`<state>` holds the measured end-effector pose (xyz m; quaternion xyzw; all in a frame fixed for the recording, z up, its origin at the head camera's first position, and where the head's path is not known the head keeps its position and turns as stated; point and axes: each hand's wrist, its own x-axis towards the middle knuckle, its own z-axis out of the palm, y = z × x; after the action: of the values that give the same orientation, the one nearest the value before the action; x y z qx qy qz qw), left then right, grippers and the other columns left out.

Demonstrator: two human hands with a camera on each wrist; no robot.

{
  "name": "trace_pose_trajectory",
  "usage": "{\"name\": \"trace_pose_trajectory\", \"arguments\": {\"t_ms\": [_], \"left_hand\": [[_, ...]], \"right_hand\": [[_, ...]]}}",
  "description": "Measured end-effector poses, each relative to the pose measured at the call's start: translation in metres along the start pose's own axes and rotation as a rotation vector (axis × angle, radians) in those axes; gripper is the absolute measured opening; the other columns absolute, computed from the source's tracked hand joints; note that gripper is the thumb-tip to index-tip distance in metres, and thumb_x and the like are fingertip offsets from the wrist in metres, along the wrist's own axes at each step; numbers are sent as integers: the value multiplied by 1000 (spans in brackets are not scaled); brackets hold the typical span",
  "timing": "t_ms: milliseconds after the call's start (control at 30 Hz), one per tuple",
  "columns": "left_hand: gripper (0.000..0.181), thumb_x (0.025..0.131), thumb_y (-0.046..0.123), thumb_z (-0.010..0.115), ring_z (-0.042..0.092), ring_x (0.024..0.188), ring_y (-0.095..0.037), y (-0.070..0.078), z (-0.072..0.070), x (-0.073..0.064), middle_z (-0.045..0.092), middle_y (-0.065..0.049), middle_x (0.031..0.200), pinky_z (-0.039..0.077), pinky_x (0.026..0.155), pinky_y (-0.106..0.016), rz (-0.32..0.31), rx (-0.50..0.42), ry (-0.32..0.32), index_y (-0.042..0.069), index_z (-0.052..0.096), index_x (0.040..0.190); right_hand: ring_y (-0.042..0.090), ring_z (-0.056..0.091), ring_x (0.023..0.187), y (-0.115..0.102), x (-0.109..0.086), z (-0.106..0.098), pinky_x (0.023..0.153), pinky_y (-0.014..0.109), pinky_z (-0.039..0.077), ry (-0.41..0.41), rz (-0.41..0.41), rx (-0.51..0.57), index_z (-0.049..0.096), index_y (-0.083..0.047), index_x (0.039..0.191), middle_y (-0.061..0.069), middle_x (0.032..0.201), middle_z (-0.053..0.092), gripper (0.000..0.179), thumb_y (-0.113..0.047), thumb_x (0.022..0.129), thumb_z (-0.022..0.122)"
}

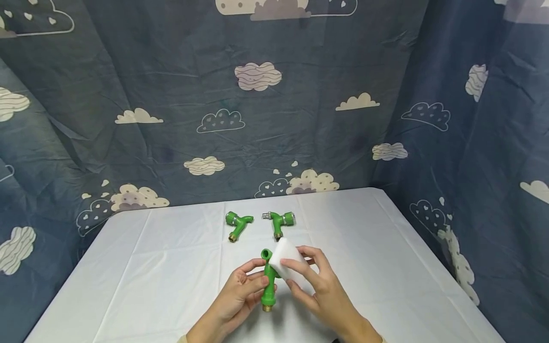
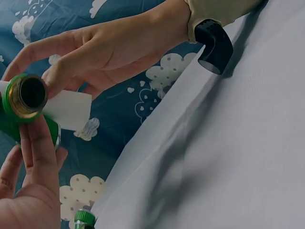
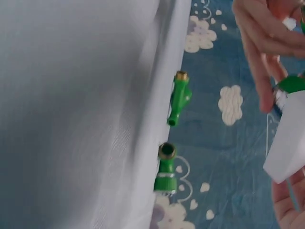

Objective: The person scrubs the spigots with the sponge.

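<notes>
My left hand [image 1: 243, 293] grips a green tap [image 1: 269, 286] by its body, thumb in front. The tap stands upright above the table, its brass threaded end down and its round spout opening at the top. My right hand [image 1: 319, 286] pinches a white sponge block [image 1: 286, 257] between thumb and fingers. That sponge overlaps the tap's right side and hides part of it. In the left wrist view the hollow brass thread [image 2: 32, 93] faces the camera, with the sponge [image 2: 69, 109] behind it. The right wrist view shows the sponge [image 3: 288, 138] against the tap's green part [image 3: 291, 84].
Two more green taps lie farther back on the white-covered table [image 1: 171, 267]: a left one [image 1: 238, 225] with a brass thread, and a right one [image 1: 279, 224] with a metal nozzle. A dark cloud-patterned curtain [image 1: 300, 128] hangs behind and along the sides.
</notes>
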<state>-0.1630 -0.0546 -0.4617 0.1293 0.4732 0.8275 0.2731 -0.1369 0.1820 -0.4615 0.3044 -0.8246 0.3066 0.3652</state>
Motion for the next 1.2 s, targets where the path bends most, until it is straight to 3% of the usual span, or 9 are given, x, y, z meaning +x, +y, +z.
{"name": "trace_pose_trajectory", "arguments": {"t_ms": [167,333,400,467,567,667,900,1067,1200], "left_hand": [[33,100,1,69,77,92,-11,4,-2,-3,78,-5,119,65,88,-23,-5,16,-15,8,59,130],[36,101,2,67,77,91,-10,9,-5,-5,76,-4,118,64,86,-21,-2,24,4,5,57,135],[39,102,5,67,77,91,-9,9,-5,-4,76,-2,118,64,85,-21,-1,21,28,3,56,139],[42,104,7,68,78,92,-9,7,-3,-3,76,-1,117,64,85,-20,0,15,47,0,54,143],[42,105,10,69,77,95,-8,3,1,-2,78,1,115,64,89,-21,-7,5,56,3,54,143],[37,105,10,70,77,97,-8,0,2,-2,79,4,110,63,91,-22,-18,-3,35,8,55,139],[38,104,8,69,78,95,-10,1,1,-3,79,1,113,64,90,-23,-36,18,17,4,56,140],[35,104,7,67,78,94,-10,5,0,-5,76,-3,119,64,89,-22,-32,29,-5,4,56,137],[31,104,7,67,78,94,-10,7,2,-4,77,-1,117,64,88,-21,-4,6,-2,9,58,134]], "right_hand": [[24,58,125,7,-4,-6,97,27,54,-25,169,-31,67,-31,142,10,139,56,46,-19,99,79],[19,58,126,9,-4,-8,93,42,60,-5,278,40,66,-32,143,2,138,58,59,-8,92,82],[17,58,126,6,-4,-8,95,39,59,7,251,78,66,-30,142,3,138,58,58,-8,91,83],[17,59,123,3,-3,-7,94,31,57,19,163,115,67,-25,141,6,137,58,53,-9,92,82],[20,59,121,0,-2,-5,94,23,53,24,-2,121,68,-21,139,13,136,58,38,-21,102,76],[21,59,119,-1,0,-3,97,20,49,20,-83,82,69,-23,139,13,136,58,33,-36,109,63],[22,61,117,4,-4,-3,100,20,49,12,-2,3,70,-26,138,12,136,59,33,-41,110,59],[22,59,122,8,-6,-8,99,17,47,21,124,30,70,-27,139,10,137,58,39,-21,100,77],[21,59,120,5,-4,-10,97,19,48,69,62,95,71,-22,137,13,137,58,39,-17,98,78]]}}
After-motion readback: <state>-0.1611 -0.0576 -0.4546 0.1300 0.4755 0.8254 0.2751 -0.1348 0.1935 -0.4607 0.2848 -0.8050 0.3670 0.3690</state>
